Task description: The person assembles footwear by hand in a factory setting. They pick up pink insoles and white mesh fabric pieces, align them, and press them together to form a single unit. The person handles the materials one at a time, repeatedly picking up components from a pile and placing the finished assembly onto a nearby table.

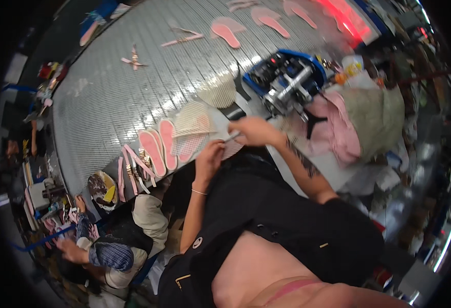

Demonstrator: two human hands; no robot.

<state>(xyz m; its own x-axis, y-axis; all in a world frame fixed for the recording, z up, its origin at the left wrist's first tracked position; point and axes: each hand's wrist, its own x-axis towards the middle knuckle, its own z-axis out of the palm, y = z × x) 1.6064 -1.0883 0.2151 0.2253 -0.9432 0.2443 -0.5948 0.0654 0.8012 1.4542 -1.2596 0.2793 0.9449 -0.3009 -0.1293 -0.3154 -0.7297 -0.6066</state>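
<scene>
Black apron (266,215) nearest, hiding the bench edge; left hand (208,158) fingers pinching a pale mesh insole (192,128), right hand (254,131) pinching a slim tool (231,137), tip indistinct.

A pale mesh insole (192,126) lies flat at the conveyor's edge; a thin grey tool (231,136) points toward it.
</scene>
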